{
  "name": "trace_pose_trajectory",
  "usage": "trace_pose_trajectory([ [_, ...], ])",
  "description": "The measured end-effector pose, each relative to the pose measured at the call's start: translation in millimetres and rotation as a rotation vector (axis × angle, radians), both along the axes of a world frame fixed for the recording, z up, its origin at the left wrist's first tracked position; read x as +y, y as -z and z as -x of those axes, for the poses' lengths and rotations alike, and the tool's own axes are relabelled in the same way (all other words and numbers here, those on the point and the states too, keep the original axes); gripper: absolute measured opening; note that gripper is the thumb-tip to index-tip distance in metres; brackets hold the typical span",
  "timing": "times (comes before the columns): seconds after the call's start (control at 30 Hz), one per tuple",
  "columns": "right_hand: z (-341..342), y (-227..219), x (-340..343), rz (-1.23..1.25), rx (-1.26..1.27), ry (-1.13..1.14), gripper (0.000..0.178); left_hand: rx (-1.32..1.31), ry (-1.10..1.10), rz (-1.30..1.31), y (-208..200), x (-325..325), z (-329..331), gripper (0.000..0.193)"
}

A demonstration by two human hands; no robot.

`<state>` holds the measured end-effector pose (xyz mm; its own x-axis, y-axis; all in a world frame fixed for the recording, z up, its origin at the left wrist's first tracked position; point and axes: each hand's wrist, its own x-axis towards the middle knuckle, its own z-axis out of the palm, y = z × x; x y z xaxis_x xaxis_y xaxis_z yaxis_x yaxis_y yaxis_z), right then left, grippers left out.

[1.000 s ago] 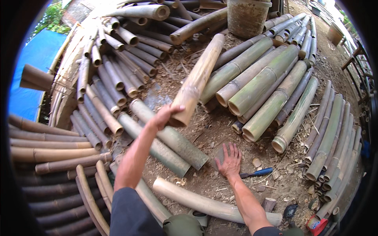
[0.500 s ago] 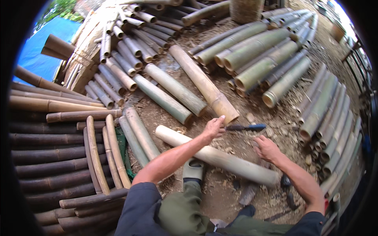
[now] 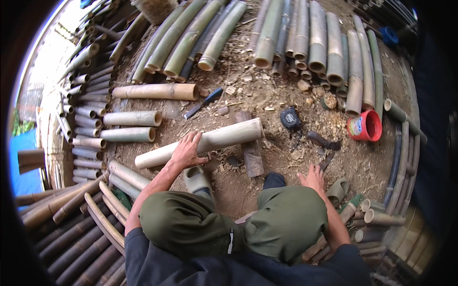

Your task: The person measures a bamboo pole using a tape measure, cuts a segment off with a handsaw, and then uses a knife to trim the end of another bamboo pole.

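At nine o'clock your left hand (image 3: 187, 151), splayed on one pale bamboo pole (image 3: 229, 136), at four your right hand (image 3: 313, 179), loosely uncurled, at three one red tub (image 3: 371, 127).

Between the left hand (image 3: 187, 150) and the right hand (image 3: 312, 178), the earth ground (image 3: 238, 202) carries a dark wood piece (image 3: 253, 161); beyond the left, a blue-handled tool (image 3: 213, 96); beyond the right, wood chips (image 3: 329, 117) and a red tub (image 3: 365, 126).

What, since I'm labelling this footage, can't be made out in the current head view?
All in the head view:
- Palm of the left hand: hidden by its own back, over the pale bamboo pole.
- Top of the muddy bucket: cut off by the upper edge.
- Rest of the dark-socked foot: hidden by the right knee.
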<state>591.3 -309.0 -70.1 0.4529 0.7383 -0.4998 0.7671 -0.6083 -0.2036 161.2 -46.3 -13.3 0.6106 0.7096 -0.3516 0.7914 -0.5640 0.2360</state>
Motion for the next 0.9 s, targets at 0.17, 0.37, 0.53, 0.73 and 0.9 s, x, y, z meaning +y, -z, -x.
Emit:
trace_pose_trajectory([
  [0.17, 41, 21, -93, -0.1, -0.027, 0.418, 0.088, -0.018, 0.044, 0.074, 19, 22, -41, 0.122],
  [0.37, 44, 47, -94, -0.338, 0.021, 0.691, 0.082, 0.002, 0.125, 0.017, 24, -11, -48, 0.102],
  [0.53, 32, 72, -58, -0.24, 0.041, 0.74, 0.078, -0.048, 0.11, 0.348, 46, 3, -17, 0.104],
  [0.73, 28, 95, -86, -0.273, 0.014, 0.816, 0.089, 0.029, 0.108, 0.193, 42, 16, -11, 0.1],
  [0.9, 25, 111, -91, -0.215, 0.057, 0.843, 0.087, -0.041, 0.051, 0.027, 31, 1, 10, 0.104],
])
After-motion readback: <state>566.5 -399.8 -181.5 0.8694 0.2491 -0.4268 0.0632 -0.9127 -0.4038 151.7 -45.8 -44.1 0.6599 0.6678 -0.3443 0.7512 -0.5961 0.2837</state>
